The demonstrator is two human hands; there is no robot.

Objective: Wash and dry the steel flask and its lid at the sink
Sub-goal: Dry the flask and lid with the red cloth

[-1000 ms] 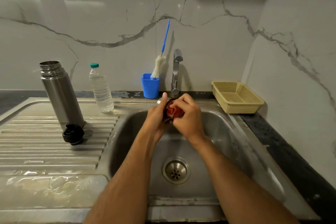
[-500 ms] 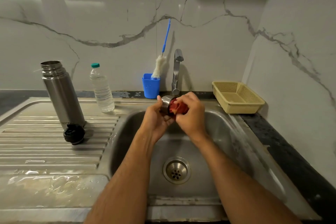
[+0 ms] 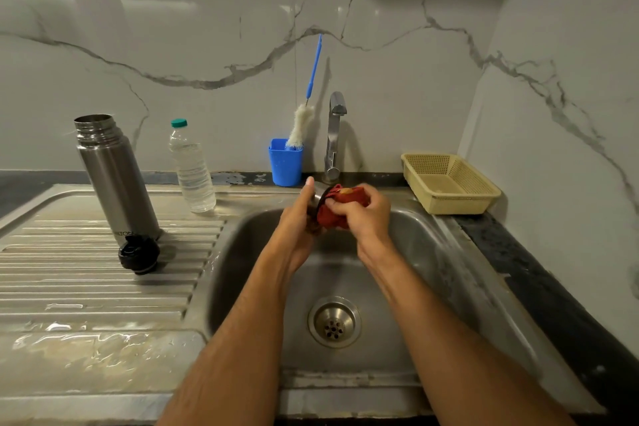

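Head view: left hand (image 3: 296,218) is gripping the steel lid (image 3: 318,193), now tilted; right hand (image 3: 359,214) is twisting the red cloth (image 3: 340,209) inside, drying it.

Water bottle (image 3: 192,169); blue cup (image 3: 285,162); yellow basket (image 3: 449,183).

Both forearms reached fwd over the basin, hands close together at centre. L hand (image 3: 296,218) was curled, thumb up, gripping a steel lid (image 3: 317,193). R hand (image 3: 359,214) had fingers bunched round a red cloth (image 3: 337,214), pressed vs lid.
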